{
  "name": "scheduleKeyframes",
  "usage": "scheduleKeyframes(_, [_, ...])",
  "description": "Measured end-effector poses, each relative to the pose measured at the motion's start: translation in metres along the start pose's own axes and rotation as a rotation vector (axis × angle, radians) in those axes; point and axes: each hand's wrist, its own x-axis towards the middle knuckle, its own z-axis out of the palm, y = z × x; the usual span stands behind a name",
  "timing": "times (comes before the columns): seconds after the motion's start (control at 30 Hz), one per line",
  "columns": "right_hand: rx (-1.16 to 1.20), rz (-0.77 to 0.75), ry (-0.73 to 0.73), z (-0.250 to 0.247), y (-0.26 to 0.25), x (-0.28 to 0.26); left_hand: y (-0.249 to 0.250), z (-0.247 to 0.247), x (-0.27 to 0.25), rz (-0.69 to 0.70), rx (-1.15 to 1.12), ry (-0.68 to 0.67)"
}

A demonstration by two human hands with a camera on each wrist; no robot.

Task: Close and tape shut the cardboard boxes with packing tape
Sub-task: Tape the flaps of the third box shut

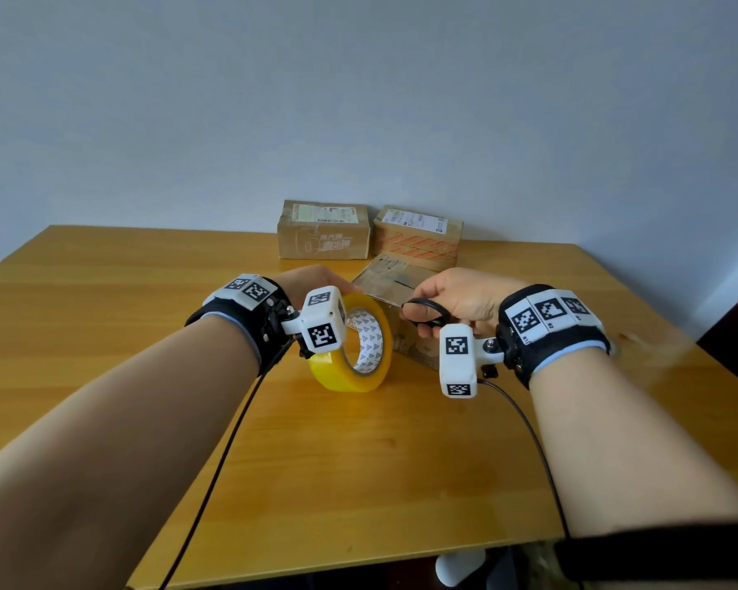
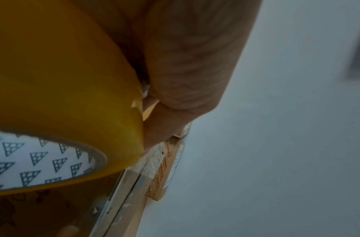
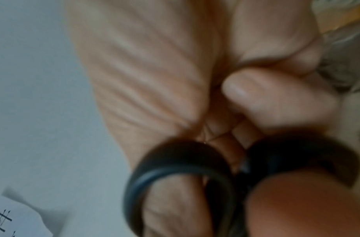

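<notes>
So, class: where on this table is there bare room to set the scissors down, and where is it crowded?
Bare wood lies on the table left of the left hand, and in front between the forearms and the near edge. Crowded: the middle, around the tape roll, scissors, nearest box and two back boxes.

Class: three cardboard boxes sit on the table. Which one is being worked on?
The nearest box, between the left hand and right hand; the other two stand untouched by the wall.
</notes>
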Motion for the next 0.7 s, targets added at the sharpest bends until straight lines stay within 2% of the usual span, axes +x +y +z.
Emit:
scheduleKeyframes(0.2, [-0.024, -0.019, 0.014, 0.0, 0.0, 0.001, 0.0, -0.005, -0.02, 0.057, 0.129, -0.036])
scheduleKeyframes(0.33, [0.081, -0.052, -0.085, 0.001, -0.005, -0.008, -0.002, -0.008, -0.023, 0.061, 0.077, -0.009])
scheduleKeyframes(0.53, [0.079, -0.097, 0.019, 0.015, -0.009, -0.009, -0.014, -0.013, -0.032, -0.199, -0.455, 0.103])
scheduleKeyframes(0.7, [-0.003, -0.072, 0.029, 0.047, -0.004, 0.0, -0.013, -0.026, -0.05, -0.294, -0.554, 0.277])
